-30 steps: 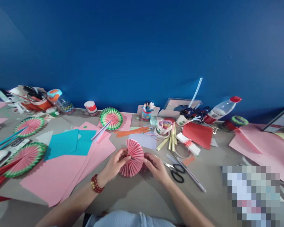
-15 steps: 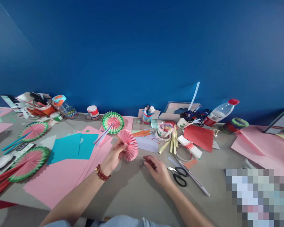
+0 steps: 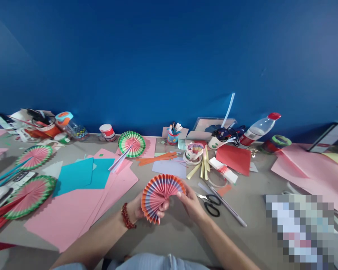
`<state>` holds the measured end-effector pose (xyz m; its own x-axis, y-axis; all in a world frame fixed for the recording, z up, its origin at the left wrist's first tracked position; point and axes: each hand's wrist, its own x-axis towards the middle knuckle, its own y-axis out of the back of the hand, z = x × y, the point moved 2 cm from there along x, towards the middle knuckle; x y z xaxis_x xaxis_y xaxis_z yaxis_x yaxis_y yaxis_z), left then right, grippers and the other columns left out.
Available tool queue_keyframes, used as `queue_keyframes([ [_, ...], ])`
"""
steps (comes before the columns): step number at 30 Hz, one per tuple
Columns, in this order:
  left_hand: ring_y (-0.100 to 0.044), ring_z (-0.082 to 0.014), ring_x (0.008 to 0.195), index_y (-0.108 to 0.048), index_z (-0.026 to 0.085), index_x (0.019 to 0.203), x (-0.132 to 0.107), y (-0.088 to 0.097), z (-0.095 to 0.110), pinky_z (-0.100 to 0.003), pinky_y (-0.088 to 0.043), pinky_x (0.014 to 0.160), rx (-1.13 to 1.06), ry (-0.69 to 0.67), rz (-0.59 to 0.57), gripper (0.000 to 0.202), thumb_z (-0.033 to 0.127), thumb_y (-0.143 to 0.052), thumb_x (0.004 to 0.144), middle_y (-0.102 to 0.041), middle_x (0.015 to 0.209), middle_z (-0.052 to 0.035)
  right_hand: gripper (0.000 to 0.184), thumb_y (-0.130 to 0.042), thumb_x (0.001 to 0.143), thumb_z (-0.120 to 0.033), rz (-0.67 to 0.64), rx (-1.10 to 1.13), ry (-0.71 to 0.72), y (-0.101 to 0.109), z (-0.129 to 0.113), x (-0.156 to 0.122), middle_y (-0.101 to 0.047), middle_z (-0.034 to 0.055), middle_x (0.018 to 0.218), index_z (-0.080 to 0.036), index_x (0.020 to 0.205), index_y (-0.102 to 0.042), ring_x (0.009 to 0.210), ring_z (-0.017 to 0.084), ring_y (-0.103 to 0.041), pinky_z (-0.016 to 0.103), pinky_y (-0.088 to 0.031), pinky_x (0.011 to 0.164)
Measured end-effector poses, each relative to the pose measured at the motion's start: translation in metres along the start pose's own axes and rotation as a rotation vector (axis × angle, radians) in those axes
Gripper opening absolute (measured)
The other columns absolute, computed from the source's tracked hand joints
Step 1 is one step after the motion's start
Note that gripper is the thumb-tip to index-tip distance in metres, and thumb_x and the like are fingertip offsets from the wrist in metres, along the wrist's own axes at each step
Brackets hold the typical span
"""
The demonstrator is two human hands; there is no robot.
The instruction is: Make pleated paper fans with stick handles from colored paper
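Note:
A pleated paper fan [image 3: 157,193], pink and pale purple with an orange rim, is held spread out above the table in front of me. My left hand [image 3: 142,210], with a red bead bracelet at the wrist, grips the fan's lower left part from behind. My right hand [image 3: 190,200] pinches the fan's right edge with its fingertips. Both hands are closed on the fan. Black-handled scissors [image 3: 210,204] lie just right of my right hand.
Pink sheets [image 3: 73,213] and teal sheets [image 3: 81,172] lie on the grey table [image 3: 171,236] at left. Finished green-rimmed fans [image 3: 132,143] [image 3: 30,191] sit left and centre. A red sheet [image 3: 233,159], a tape roll, a bottle [image 3: 259,129], cups and a pen [image 3: 228,208] crowd the right.
The fan was lifted away by my left hand alone, then brought back low in front of me. My right hand took its edge again and the striped, orange-rimmed side shows.

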<state>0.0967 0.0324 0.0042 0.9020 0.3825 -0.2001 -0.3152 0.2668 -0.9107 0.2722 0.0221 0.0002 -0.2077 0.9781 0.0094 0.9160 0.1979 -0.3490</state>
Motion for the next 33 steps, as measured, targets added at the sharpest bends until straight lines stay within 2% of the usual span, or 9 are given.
queue_keyframes([
  [4, -0.055, -0.0122, 0.062, -0.066, 0.009, 0.11, 0.0, 0.0, 0.001, -0.022, -0.04, 0.052, -0.001, -0.037, 0.074, 0.042, 0.042, -0.062, 0.084, -0.068, 0.093, -0.0117, 0.034, -0.078, 0.077, -0.037, 0.071, 0.063, -0.041, 0.001, -0.004, 0.001, -0.069, 0.0036, 0.096, -0.024, 0.107, -0.066, 0.085, 0.02, -0.064, 0.032, -0.051, 0.08],
  [7, -0.063, -0.0192, 0.068, -0.066, 0.008, 0.112, -0.006, 0.001, 0.005, -0.026, -0.046, 0.056, 0.038, -0.11, 0.153, 0.062, 0.063, -0.055, 0.084, -0.07, 0.089, -0.0127, 0.027, -0.08, 0.075, -0.035, 0.125, 0.118, -0.05, 0.005, -0.004, 0.004, -0.064, -0.0014, 0.079, -0.024, 0.092, -0.063, 0.069, 0.015, -0.059, 0.026, -0.05, 0.068],
  [10, -0.068, -0.0235, 0.071, -0.066, 0.006, 0.108, -0.013, 0.001, 0.01, -0.028, -0.048, 0.056, 0.19, -0.249, 0.251, 0.077, 0.076, -0.052, 0.079, -0.071, 0.086, -0.0152, 0.028, -0.081, 0.073, -0.035, 0.156, 0.137, -0.053, 0.009, -0.001, 0.006, -0.064, -0.0017, 0.08, -0.024, 0.089, -0.061, 0.071, 0.015, -0.059, 0.027, -0.051, 0.07],
  [13, -0.068, -0.0209, 0.071, -0.063, 0.011, 0.109, -0.018, -0.001, 0.015, -0.023, -0.046, 0.053, 0.453, -0.432, 0.42, 0.054, 0.055, -0.071, 0.079, -0.072, 0.085, -0.0118, 0.027, -0.079, 0.074, -0.036, 0.128, 0.116, -0.052, 0.013, 0.001, 0.008, -0.065, -0.0006, 0.082, -0.023, 0.089, -0.06, 0.073, 0.016, -0.06, 0.029, -0.052, 0.07],
  [16, -0.068, -0.0191, 0.067, -0.06, 0.016, 0.113, -0.019, -0.005, 0.017, -0.022, -0.046, 0.05, 0.623, -0.485, 0.558, 0.04, 0.04, -0.072, 0.083, -0.072, 0.08, -0.008, 0.023, -0.074, 0.079, -0.038, 0.104, 0.053, -0.045, 0.016, -0.004, 0.009, -0.065, 0.0003, 0.084, -0.022, 0.092, -0.063, 0.075, 0.017, -0.06, 0.027, -0.05, 0.069],
  [20, -0.069, -0.0193, 0.066, -0.062, 0.016, 0.115, -0.015, -0.009, 0.015, -0.023, -0.049, 0.05, 0.678, -0.413, 0.577, 0.044, 0.041, -0.073, 0.081, -0.073, 0.084, -0.0091, 0.036, -0.07, 0.083, -0.044, 0.085, -0.054, -0.092, 0.017, -0.013, 0.011, -0.069, 0.0037, 0.1, -0.024, 0.112, -0.064, 0.089, 0.021, -0.064, 0.03, -0.051, 0.078],
  [24, -0.069, -0.0198, 0.066, -0.066, 0.015, 0.108, -0.014, -0.007, 0.015, -0.023, -0.048, 0.05, 0.679, -0.435, 0.565, 0.039, 0.041, -0.075, 0.08, -0.074, 0.083, -0.0095, 0.032, -0.076, 0.078, -0.045, 0.082, -0.052, -0.19, 0.014, -0.009, 0.011, -0.071, 0.002, 0.087, -0.021, 0.098, -0.069, 0.079, 0.021, -0.066, 0.032, -0.054, 0.074],
  [27, -0.068, -0.0194, 0.067, -0.067, 0.014, 0.102, -0.014, -0.006, 0.017, -0.022, -0.047, 0.05, 0.65, -0.472, 0.58, 0.035, 0.043, -0.071, 0.083, -0.074, 0.084, -0.0102, 0.03, -0.077, 0.077, -0.044, 0.188, 0.05, -0.187, 0.015, -0.003, 0.01, -0.071, 0.0012, 0.084, -0.021, 0.093, -0.068, 0.074, 0.02, -0.066, 0.031, -0.055, 0.07],
  [33, -0.063, -0.0171, 0.078, -0.069, 0.014, 0.102, -0.012, -0.004, 0.02, -0.026, -0.05, 0.069, 0.647, -0.595, 0.619, 0.032, 0.037, -0.075, 0.08, -0.071, 0.09, -0.0068, 0.033, -0.079, 0.075, -0.045, 0.304, 0.154, -0.145, 0.012, 0.0, 0.01, -0.069, 0.0007, 0.082, -0.021, 0.093, -0.065, 0.071, 0.019, -0.065, 0.033, -0.058, 0.068],
])
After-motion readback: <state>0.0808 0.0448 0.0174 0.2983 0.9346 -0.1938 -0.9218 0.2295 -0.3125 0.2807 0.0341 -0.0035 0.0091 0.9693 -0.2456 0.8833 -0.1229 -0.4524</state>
